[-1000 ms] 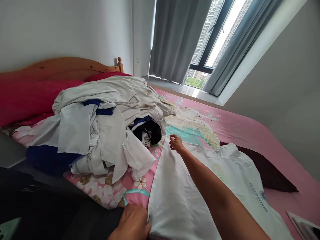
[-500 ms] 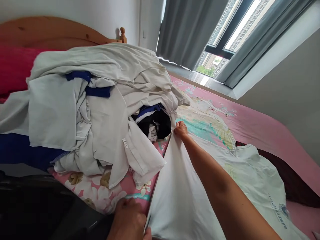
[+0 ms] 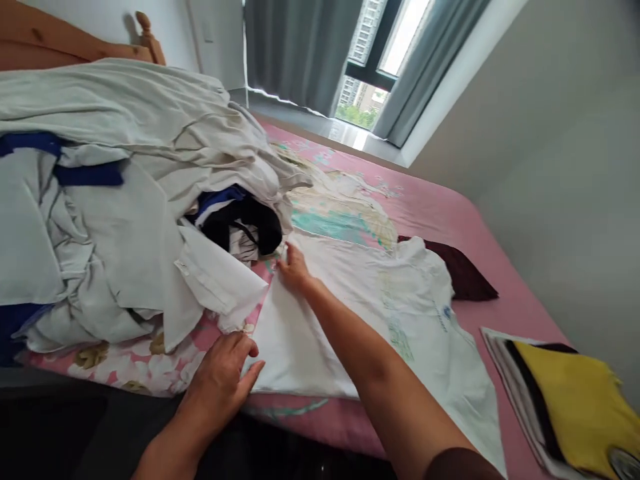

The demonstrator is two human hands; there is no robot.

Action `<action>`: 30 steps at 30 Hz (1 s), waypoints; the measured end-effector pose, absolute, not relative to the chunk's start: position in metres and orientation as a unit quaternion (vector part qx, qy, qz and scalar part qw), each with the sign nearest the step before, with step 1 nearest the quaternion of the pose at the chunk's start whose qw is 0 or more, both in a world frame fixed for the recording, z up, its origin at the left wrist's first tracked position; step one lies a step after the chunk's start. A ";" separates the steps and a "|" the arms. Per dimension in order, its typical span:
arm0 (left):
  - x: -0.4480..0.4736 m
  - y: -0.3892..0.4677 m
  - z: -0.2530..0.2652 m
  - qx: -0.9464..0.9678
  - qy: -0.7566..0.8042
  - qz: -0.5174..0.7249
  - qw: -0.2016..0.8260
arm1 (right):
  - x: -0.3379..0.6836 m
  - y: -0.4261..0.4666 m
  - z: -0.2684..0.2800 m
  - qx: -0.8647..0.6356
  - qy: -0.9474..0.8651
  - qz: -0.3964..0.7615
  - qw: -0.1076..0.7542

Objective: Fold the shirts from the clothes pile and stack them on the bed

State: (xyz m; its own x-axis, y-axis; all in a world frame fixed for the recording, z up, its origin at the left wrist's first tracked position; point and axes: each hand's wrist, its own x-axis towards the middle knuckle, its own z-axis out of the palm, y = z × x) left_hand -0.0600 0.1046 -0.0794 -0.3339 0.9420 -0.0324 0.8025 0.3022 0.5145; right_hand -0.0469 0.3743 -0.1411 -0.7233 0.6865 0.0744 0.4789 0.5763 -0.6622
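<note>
On pink bed [image 3: 450, 207], white tee [image 3: 370, 287] flat; L hand [image 3: 220, 370] half-open at nr corner, no visible hold; R hand [image 3: 295, 267] at far corner, grip unclear. Adj. clothes pile [image 3: 135, 220] cld snag hem if dragged.

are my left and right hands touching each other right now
Apart: the head view shows part of the white shirt between the left hand and right hand.

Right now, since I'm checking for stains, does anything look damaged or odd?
Possibly: the spread white fabric shirt has faint greenish patches across its middle, odd against the pale cloth around them; stain or print, I cannot tell. Nothing looks spilled.
</note>
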 end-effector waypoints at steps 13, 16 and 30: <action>-0.043 0.119 -0.093 0.640 0.756 0.012 0.137 | 0.299 0.259 -0.128 -0.605 -0.787 0.098 0.068; -0.039 0.122 -0.091 0.633 0.763 -0.007 0.126 | 0.400 0.249 -0.129 -0.758 -0.640 0.031 0.122; 0.118 0.161 -0.076 0.824 0.532 0.169 0.097 | 0.472 0.258 -0.121 -0.742 -0.561 0.263 0.258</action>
